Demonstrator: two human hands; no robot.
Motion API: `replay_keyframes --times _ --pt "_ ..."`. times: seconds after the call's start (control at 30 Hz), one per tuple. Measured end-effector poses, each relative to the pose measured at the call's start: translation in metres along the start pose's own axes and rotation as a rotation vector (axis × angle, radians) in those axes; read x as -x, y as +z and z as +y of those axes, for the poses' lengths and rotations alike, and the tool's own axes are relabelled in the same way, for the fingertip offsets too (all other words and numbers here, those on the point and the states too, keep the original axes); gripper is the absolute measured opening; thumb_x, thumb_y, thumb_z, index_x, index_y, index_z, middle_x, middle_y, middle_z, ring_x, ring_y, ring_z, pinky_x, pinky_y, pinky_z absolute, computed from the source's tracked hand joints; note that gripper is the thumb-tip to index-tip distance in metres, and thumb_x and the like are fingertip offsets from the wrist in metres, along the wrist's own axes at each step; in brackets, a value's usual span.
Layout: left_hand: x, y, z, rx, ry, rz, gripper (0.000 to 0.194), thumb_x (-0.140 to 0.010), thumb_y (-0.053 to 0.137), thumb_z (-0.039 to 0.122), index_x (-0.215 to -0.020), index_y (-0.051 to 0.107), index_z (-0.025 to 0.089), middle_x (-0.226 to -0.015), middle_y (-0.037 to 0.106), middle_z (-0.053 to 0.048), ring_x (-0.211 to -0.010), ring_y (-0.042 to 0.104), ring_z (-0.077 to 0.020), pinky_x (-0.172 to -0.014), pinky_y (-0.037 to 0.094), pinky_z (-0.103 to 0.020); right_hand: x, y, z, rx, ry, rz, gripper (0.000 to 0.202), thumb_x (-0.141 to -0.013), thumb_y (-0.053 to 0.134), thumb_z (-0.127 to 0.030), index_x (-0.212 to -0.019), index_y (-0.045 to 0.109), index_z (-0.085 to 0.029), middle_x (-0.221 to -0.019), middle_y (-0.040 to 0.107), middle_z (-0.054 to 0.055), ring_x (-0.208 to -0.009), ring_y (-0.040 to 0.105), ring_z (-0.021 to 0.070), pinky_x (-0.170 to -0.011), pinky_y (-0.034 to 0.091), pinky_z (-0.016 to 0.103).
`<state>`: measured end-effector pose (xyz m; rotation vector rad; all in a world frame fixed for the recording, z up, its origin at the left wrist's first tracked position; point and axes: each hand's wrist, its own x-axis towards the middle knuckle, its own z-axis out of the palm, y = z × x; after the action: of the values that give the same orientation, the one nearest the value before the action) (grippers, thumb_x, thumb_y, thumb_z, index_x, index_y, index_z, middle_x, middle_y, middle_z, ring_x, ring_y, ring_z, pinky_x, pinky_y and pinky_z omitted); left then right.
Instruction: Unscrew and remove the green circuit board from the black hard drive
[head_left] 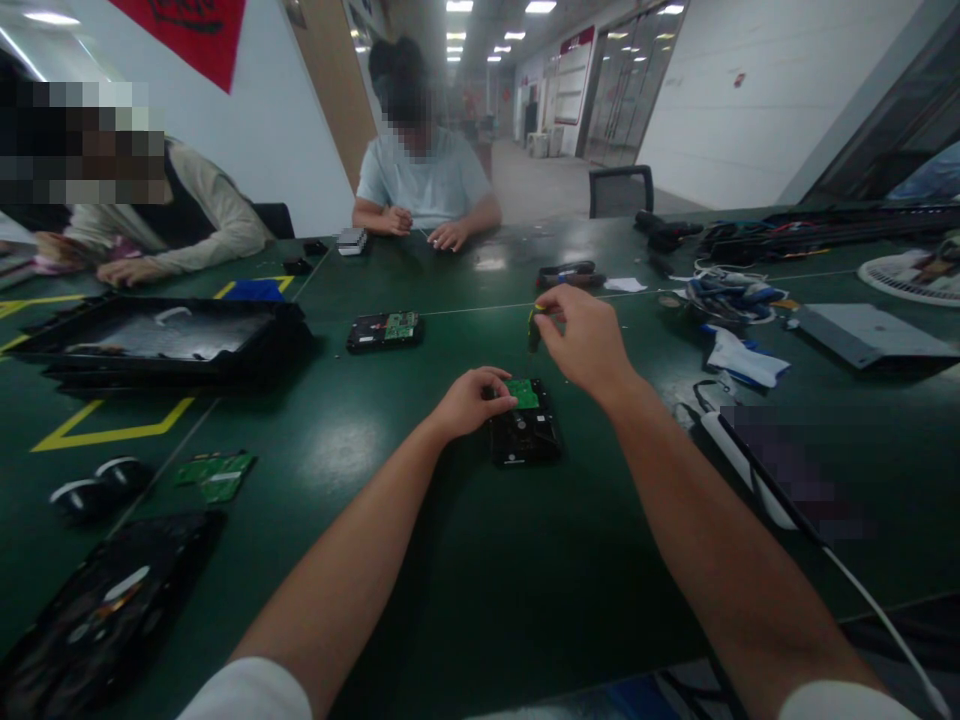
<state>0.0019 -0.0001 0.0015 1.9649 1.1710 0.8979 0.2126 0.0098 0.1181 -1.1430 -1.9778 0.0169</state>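
Observation:
A black hard drive with a green circuit board [525, 425] lies on the dark green table [480, 560] in front of me. My left hand [478, 400] rests at its upper left edge, fingers bent together over the board; whatever they pinch, if anything, is too small to make out. Above the drive's far right corner, my right hand [574, 335] is closed around a screwdriver [534, 330] with a dark and yellow handle, held upright. The screwdriver's tip is too thin to see clearly.
Another hard drive [384, 331] lies farther back. At left are a black tray [165, 340], a loose green board [217, 476] and a black casing [112, 600]. Gloves [742, 355], a metal box [874, 335] and a cabled device [772, 470] sit at right. Two people sit across.

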Motion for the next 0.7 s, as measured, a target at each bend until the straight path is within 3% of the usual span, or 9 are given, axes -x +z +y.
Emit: replay_keyframes --times 0.47,0.7 --pt "0.0005 -0.0016 0.0026 -0.013 0.012 0.0 0.015 -0.086 0.078 0.031 -0.079 0.072 0.019 -0.13 0.07 -0.008 -0.106 0.069 -0.0239 -0.102 0.05 -0.044 0.001 0.004 0.0035 -0.037 0.028 0.02 0.011 -0.091 0.064 -0.019 -0.102 0.067 -0.021 -0.104 0.074 0.009 -0.09 0.069 0.0248 -0.088 0.054 0.042" --pt "0.0008 -0.002 0.0024 -0.022 0.008 -0.005 0.017 -0.086 0.078 0.034 -0.08 0.072 0.02 -0.13 0.071 -0.007 -0.104 0.069 -0.0236 -0.096 0.051 -0.042 0.0002 0.0032 0.0057 -0.031 -0.036 0.004 0.018 -0.09 0.065 -0.015 -0.106 0.071 -0.021 -0.11 0.074 0.009 -0.098 0.069 0.0257 -0.093 0.053 0.043"
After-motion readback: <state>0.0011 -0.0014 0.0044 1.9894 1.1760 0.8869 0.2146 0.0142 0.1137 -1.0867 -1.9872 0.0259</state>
